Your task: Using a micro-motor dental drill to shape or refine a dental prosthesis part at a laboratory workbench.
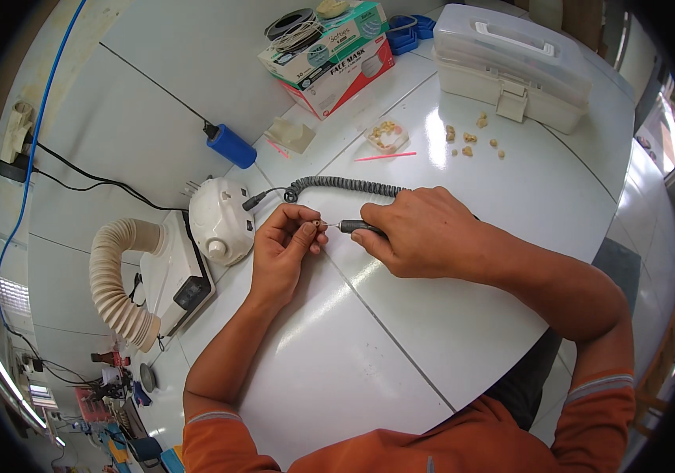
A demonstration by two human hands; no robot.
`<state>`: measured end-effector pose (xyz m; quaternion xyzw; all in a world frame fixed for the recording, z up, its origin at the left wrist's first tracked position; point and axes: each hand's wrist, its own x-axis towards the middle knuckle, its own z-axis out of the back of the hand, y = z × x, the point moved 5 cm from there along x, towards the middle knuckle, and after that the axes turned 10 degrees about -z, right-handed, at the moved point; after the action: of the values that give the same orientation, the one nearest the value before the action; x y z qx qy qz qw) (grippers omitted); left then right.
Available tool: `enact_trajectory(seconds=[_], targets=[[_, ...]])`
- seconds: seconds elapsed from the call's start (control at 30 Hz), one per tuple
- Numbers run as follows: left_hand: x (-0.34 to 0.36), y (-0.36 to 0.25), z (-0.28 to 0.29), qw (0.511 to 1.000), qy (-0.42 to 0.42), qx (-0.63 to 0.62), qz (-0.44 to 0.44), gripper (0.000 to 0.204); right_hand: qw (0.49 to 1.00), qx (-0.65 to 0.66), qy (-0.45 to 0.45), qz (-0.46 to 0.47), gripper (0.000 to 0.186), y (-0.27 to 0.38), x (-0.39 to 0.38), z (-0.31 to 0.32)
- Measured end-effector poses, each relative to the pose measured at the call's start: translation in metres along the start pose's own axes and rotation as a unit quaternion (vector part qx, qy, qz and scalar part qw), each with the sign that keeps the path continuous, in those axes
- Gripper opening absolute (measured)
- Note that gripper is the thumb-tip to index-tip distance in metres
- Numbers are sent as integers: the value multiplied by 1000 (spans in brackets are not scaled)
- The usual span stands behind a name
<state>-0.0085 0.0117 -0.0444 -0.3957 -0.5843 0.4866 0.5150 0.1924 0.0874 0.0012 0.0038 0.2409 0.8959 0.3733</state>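
Observation:
Between the fingertips of my left hand (281,246) is a small brownish piece (318,225), mostly covered, its kind too small to make out. My right hand (432,232) grips a dark rotary handpiece (359,227), whose thin metal bit points left and meets or nearly touches the piece. A grey coiled cord (345,183) runs behind the hands to a white control unit (221,221) with a round knob. Further back, a small clear tray (387,135) holds several cream-coloured bits, and more cream-coloured pieces (468,150) lie loose to its right.
Left of the control unit stands a white box with a ribbed hose (113,264). Behind are a blue cylinder (232,147), stacked face-mask boxes (337,67) and a lidded white case (511,67). A pink stick (385,157) lies by the tray on the white tabletop (345,355).

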Motion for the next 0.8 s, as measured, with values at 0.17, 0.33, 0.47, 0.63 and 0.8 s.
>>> enact_trajectory(seconds=[0.17,0.33,0.47,0.63,0.8], targets=[[1,2,1,1000,4,-9,-1,10,1000,-9,-10,2,41,-1,1,-2],[-1,3,2,1000,7,-10,-7,9,1000,-5,-9,6,41,1,1,-2],[-1,2,0,1000,15,6,-16,9,1000,-6,-12,9,41,1,1,-4],[-1,2,-2,1000,16,8,-9,9,1000,-15,-3,3,41,2,0,-2],[-2,2,-2,1000,14,16,-11,9,1000,-15,4,19,41,1,1,-2]])
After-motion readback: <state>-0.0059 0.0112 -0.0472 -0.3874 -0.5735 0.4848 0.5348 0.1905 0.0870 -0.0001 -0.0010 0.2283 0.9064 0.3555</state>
